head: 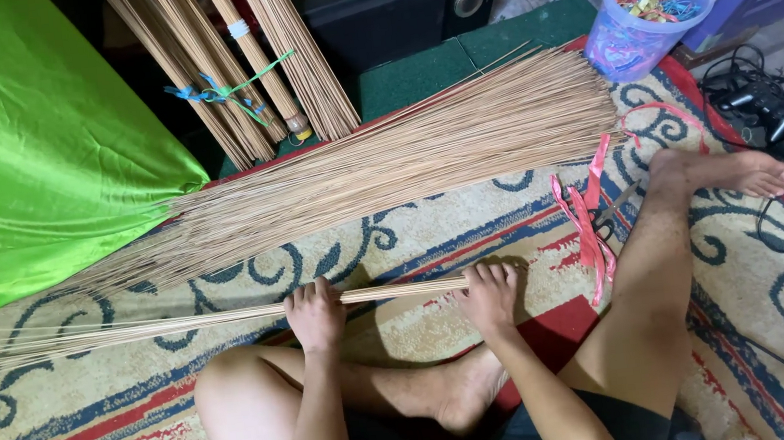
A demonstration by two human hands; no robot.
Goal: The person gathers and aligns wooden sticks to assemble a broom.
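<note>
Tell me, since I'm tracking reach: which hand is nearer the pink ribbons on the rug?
Right. The right hand grips the stick bundle just beside the pink ribbons; the left hand grips it farther away.

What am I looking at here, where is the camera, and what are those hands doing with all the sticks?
There is no machine here: the one picture comes from a camera worn on a person's head, looking down at their own bare hands and legs as they sit on a patterned carpet.

The left hand and the right hand both grip a thin bundle of palm-leaf broom sticks, held level across the lap, its long end trailing off to the left.

Behind it on the carpet lies a much bigger loose pile of sticks. Finished tied bundles lean at the top, beside a green satin cloth. By the right leg lie red ribbon strips, and further back stands a clear plastic tub of coloured strips. A game controller with cables sits at the far right.
</note>
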